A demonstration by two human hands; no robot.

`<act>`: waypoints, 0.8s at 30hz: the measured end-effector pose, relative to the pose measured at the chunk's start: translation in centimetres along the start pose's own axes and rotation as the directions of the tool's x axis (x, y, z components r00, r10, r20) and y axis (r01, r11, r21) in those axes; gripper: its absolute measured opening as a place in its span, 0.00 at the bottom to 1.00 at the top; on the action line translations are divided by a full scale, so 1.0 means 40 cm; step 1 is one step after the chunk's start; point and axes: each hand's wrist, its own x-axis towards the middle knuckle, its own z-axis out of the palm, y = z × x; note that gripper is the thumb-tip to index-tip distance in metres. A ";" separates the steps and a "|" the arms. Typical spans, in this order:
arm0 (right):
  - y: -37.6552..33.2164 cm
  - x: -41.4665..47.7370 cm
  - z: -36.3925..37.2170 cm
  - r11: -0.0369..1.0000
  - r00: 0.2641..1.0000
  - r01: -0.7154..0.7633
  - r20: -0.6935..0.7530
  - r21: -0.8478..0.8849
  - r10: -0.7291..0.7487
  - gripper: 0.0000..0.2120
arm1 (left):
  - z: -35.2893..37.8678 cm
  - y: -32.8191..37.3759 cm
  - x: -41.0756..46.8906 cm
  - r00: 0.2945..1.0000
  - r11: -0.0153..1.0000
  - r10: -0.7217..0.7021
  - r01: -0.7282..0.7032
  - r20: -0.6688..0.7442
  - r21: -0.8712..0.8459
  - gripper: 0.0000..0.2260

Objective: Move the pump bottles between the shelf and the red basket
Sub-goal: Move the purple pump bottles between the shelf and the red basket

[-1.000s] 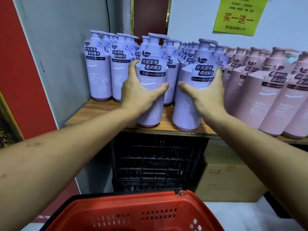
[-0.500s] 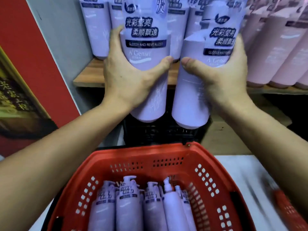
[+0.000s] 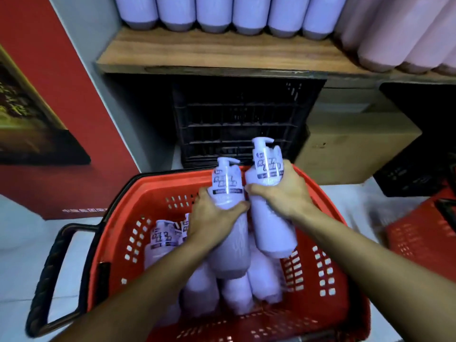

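— While we count from the near end, what is item one?

— Item one: basket (image 3: 323, 270), red, perforated walls, black handle (image 3: 47, 280) on its left side. Contents: several lilac laid bottles (image 3: 237, 292), on their sides, label ends toward the far wall.

— Items two and three?

— Item two: left hand (image 3: 212, 218), fingers wrapped round the left bottle (image 3: 229, 250) just below its label. That bottle hangs low inside the basket, pump up. Whether its base touches the laid bottles, I cannot tell. Item three: right hand (image 3: 283, 193), clasped round the right bottle (image 3: 270, 233). It is held higher, tilted, just beside the first.

— Hazards?

— Three, by my judgement. Let go early, either bottle could strike a pump head below and crack it. Round bodies set on round bodies may roll toward the right wall. Lowered together, the two carried bottles may knock and loosen a grip.

— Farther back?

— Second red basket (image 3: 424, 233) on the floor, right. Black crate (image 3: 241, 119) and cardboard box (image 3: 357, 144) under the shelf (image 3: 222, 53). On it stand lilac stock (image 3: 214, 13) and, to the right, pink stock (image 3: 394, 33).
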 end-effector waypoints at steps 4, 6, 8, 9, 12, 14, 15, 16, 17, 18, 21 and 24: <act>0.079 -0.009 0.034 0.975 0.986 -0.112 0.098 -0.190 0.132 0.36 | 0.064 -0.078 -0.003 0.998 0.978 0.026 -0.037 0.058 0.206 0.39; 0.103 -0.011 0.046 0.966 0.979 -0.125 0.130 -0.225 0.157 0.38 | 0.087 -0.100 0.003 0.990 0.946 0.073 -0.107 0.119 0.307 0.39; 0.122 -0.012 0.053 0.966 0.977 -0.117 0.146 -0.232 0.153 0.39 | 0.104 -0.113 0.009 0.980 0.916 0.088 -0.150 0.178 0.371 0.36; 0.128 -0.011 0.056 0.965 0.979 -0.106 0.145 -0.238 0.144 0.39 | 0.111 -0.118 0.011 0.977 0.903 0.093 -0.164 0.193 0.397 0.35; 0.142 -0.013 0.062 0.968 0.982 -0.081 0.146 -0.239 0.118 0.38 | 0.131 -0.134 0.012 0.965 0.831 0.153 -0.241 0.211 0.502 0.35; 0.155 -0.019 0.066 0.964 0.981 -0.073 0.156 -0.255 0.115 0.37 | 0.138 -0.143 0.015 0.957 0.777 0.208 -0.287 0.201 0.560 0.35; 0.164 -0.024 0.069 0.959 0.981 -0.071 0.157 -0.274 0.117 0.36 | 0.139 -0.147 0.017 0.949 0.748 0.246 -0.314 0.195 0.585 0.35; 0.174 -0.029 0.071 0.953 0.980 -0.070 0.160 -0.295 0.121 0.35 | 0.140 -0.151 0.019 0.941 0.721 0.281 -0.337 0.189 0.606 0.35; 0.184 -0.035 0.074 0.947 0.977 -0.073 0.169 -0.314 0.131 0.35 | 0.140 -0.154 0.020 0.937 0.708 0.300 -0.343 0.177 0.617 0.36; 0.196 -0.038 0.076 0.941 0.972 -0.080 0.184 -0.328 0.147 0.35 | 0.139 -0.157 0.021 0.940 0.709 0.300 -0.332 0.161 0.623 0.37; 0.231 -0.042 0.084 0.923 0.947 -0.125 0.233 -0.364 0.220 0.35 | 0.136 -0.163 0.027 0.971 0.736 0.194 -0.239 0.141 0.633 0.41; 0.253 -0.037 0.096 0.907 0.928 -0.175 0.243 -0.383 0.281 0.36 | 0.128 -0.172 0.040 0.980 0.671 0.128 -0.199 0.153 0.714 0.51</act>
